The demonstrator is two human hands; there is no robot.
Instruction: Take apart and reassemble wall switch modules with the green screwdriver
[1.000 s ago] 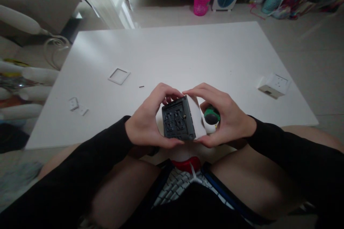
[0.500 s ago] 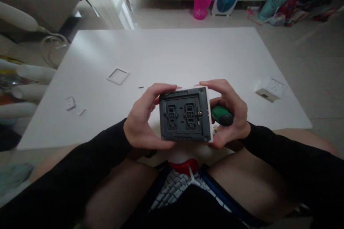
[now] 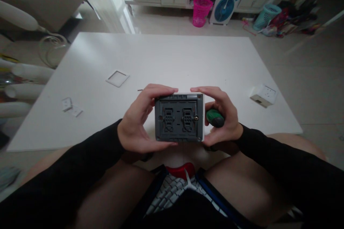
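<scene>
Above the table's near edge I hold a wall switch (image 3: 178,118) on a white back box, its dark grey inner plate facing me. A screw shows at the right of the plate. My left hand (image 3: 141,121) grips the left side, thumb below and fingers over the top edge. On the right side, my right hand (image 3: 224,114) grips the box the same way. Tucked in that hand's palm is a screwdriver (image 3: 215,118) with a green and black handle; its shaft is hidden.
On the white table (image 3: 172,57) lie a white square frame (image 3: 117,78), two small white covers (image 3: 72,107), a small dark strip (image 3: 140,89) and a white socket box (image 3: 263,95). Beyond stand a pink basket (image 3: 201,11) and a blue-and-white fan (image 3: 224,6).
Both hands have shifted slightly left in view with the wall switch, which has turned more level. The left screw hole now shows. The camera view has tilted up a little.
</scene>
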